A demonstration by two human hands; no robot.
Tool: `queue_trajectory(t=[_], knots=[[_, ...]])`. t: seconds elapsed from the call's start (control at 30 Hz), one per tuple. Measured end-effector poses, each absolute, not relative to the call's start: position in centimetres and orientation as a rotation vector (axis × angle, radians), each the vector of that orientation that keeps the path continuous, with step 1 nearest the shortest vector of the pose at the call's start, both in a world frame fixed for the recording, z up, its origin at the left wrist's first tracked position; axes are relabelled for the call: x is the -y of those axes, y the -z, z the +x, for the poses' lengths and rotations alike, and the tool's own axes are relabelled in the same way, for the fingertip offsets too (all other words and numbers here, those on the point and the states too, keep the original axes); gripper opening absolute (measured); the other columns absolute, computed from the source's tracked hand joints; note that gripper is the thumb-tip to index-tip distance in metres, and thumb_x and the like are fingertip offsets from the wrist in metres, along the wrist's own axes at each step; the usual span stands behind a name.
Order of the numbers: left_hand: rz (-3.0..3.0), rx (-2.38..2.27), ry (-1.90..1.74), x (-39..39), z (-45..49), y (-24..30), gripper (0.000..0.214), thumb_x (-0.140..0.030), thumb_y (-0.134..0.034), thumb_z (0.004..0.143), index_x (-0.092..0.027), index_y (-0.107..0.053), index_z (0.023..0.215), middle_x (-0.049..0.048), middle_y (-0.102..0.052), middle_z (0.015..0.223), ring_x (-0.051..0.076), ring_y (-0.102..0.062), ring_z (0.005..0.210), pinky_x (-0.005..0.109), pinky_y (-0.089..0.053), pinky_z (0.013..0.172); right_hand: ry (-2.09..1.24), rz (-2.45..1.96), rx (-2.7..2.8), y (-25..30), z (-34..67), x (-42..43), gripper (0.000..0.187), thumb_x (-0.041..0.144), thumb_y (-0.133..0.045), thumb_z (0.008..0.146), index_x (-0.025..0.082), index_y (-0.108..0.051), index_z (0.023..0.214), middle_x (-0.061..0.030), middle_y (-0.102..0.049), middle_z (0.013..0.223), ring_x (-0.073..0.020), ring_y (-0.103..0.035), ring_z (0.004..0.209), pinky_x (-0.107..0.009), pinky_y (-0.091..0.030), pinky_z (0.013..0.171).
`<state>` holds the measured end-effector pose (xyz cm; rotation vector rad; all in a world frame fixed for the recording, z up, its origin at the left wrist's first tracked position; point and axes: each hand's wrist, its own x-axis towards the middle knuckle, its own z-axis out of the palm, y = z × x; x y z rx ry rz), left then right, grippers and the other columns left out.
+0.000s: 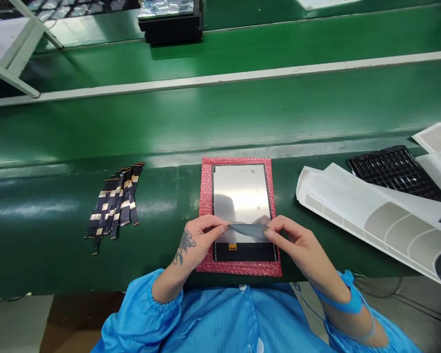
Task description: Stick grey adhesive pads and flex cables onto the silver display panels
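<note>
Pinch grip: our left hand [202, 240] and right hand [294, 240] held a thin grey film [248, 230] narrowly by its ends.
The film sat over the lower display panel [240, 196], on a pink bubble-wrap pad [206, 206] on the green belt [40, 250]; flex cables [113, 206] lay leftward.

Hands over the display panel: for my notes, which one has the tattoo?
The left hand has a dark floral tattoo near its wrist; the right hand shows none and wears a blue strap.
</note>
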<state>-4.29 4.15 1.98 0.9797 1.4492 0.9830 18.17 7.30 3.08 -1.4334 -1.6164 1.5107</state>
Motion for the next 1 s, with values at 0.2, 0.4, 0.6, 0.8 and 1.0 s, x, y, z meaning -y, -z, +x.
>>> queue_trajectory(t=[0.2, 0.4, 0.6, 0.8, 1.0], knots=[[0.858, -1.47, -0.999, -4.0, -3.4, -1.8, 0.019, -0.027, -0.073, 0.068, -0.017, -0.075, 0.084, 0.0009, -0.069, 0.067, 0.015, -0.062, 0.064, 0.025, -0.052, 0.062, -1.541, -1.467, 1.552, -2.9, 18.7, -7.0, 0.033, 0.048, -0.062, 0.083, 0.021, -0.057, 0.066, 0.0007, -0.052, 0.069, -0.0145, -0.049, 0.066, -0.028, -0.04, 0.062], [0.814, -1.416, -0.878, -3.8, -3.5, -1.8, 0.016, -0.027, -0.075, 0.066, -0.016, -0.064, 0.064, -0.0019, -0.059, 0.057, 0.01, -0.053, 0.055, 0.02, -0.043, 0.054, -1.557, -1.463, 1.555, -2.9, 19.2, -6.7, 0.036, 0.051, -0.063, 0.083, 0.021, -0.056, 0.064, 0.0007, -0.052, 0.068, -0.0144, -0.049, 0.066, -0.028, -0.041, 0.063], [0.94, -1.398, -0.891, -3.6, -3.1, -2.3, 0.016, -0.027, -0.072, 0.068, -0.016, -0.062, 0.062, 0.0032, -0.062, 0.083, 0.013, -0.057, 0.071, 0.022, -0.045, 0.061, -1.53, -1.483, 1.591, -2.7, 19.7, -6.0, 0.036, 0.052, -0.062, 0.083, 0.021, -0.058, 0.065, 0.0001, -0.054, 0.067, -0.0152, -0.051, 0.065, -0.029, -0.042, 0.063], [0.879, -1.427, -0.82, -3.1, -2.7, -2.3, 0.017, -0.029, -0.07, 0.07, -0.017, -0.06, 0.065, -0.0023, -0.056, 0.061, 0.01, -0.048, 0.056, 0.021, -0.038, 0.053, -1.528, -1.48, 1.598, -2.6, 20.1, -5.6, 0.036, 0.05, -0.061, 0.084, 0.021, -0.059, 0.064, -0.0006, -0.057, 0.069, -0.0156, -0.053, 0.065, -0.029, -0.044, 0.063], [0.942, -1.47, -0.847, -2.0, -2.0, -1.7, 0.018, -0.025, -0.07, 0.072, -0.017, -0.062, 0.086, -0.0038, -0.059, 0.062, 0.01, -0.052, 0.057, 0.022, -0.041, 0.055, -1.45, -1.509, 1.695, -2.2, 20.7, -5.1, 0.031, 0.043, -0.059, 0.087, 0.021, -0.061, 0.066, -0.0018, -0.06, 0.07, -0.0161, -0.056, 0.066, -0.03, -0.045, 0.063]])
